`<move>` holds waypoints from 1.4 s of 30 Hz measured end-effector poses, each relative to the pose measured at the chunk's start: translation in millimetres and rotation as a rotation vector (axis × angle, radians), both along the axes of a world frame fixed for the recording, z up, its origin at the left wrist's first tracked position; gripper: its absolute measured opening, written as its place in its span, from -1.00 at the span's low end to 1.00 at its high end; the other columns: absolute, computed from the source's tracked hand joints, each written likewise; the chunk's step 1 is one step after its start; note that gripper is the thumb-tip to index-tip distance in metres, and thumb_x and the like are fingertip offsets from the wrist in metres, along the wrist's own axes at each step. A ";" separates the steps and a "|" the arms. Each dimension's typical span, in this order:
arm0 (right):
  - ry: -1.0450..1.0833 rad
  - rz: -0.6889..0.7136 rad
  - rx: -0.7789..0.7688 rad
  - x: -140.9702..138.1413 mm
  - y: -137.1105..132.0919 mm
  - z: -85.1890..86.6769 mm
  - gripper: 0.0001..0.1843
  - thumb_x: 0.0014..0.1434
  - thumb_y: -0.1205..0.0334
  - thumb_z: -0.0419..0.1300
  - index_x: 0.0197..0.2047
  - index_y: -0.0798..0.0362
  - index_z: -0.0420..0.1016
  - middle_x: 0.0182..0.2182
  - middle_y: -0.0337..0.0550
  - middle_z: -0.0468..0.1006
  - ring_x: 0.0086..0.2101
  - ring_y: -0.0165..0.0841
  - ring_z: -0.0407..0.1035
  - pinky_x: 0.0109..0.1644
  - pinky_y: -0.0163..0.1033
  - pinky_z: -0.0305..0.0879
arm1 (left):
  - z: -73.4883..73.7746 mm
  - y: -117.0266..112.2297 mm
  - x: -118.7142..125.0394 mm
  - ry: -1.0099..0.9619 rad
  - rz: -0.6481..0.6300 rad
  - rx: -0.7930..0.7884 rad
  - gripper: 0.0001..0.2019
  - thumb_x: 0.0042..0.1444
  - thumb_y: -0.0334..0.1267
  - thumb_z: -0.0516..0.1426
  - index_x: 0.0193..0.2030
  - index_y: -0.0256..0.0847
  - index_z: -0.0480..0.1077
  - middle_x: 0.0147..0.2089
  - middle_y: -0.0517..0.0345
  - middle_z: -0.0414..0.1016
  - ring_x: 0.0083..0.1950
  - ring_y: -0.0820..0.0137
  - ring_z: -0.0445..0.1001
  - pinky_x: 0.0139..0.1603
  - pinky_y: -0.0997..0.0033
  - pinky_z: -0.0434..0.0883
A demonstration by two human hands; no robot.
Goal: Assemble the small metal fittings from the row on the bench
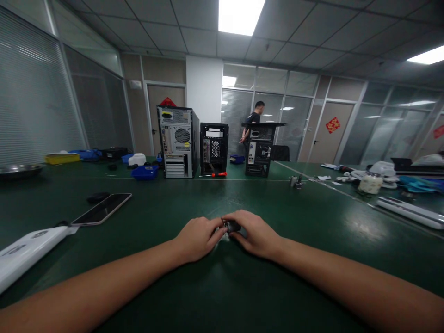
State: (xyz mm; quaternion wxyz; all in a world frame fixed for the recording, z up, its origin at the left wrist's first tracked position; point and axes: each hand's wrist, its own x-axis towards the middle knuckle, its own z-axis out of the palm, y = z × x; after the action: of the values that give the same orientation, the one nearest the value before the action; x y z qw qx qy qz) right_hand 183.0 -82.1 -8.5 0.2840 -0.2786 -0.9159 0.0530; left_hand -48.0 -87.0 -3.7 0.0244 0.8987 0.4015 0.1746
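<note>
Both hands meet low over the green table, near the middle of the view. My right hand curls its thumb and fingers around a small dark part with a greyish surface. On its left end, the fingertips of my left hand are closed in a pinch. The fingers cover much of the part, and its exact kind cannot be made out. A little light metal shows beneath the fingertips.
Three computer cases stand across the table, with a red screwdriver before the middle one. To the left lie a phone, a white device and a blue bin. Small metal parts stand right. Behind, a person stands.
</note>
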 end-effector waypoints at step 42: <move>-0.270 -0.216 0.207 11.8 -11.1 8.2 -0.85 0.36 0.19 0.11 -0.10 0.05 0.44 -0.25 -0.12 0.54 -0.24 -0.29 0.34 -0.12 -0.17 0.10 | -10.6 8.3 19.8 -0.069 -0.155 0.072 -0.61 0.43 -0.12 0.01 -0.34 -0.21 0.53 -0.51 0.18 0.47 -0.49 0.44 0.40 -0.39 0.45 0.17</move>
State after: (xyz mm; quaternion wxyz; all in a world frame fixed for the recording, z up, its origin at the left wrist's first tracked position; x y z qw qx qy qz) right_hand 194.8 -93.2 -0.3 0.1899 -0.3492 -0.9110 -0.1103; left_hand -28.2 -78.7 -14.3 0.0195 0.9208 0.3231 0.2175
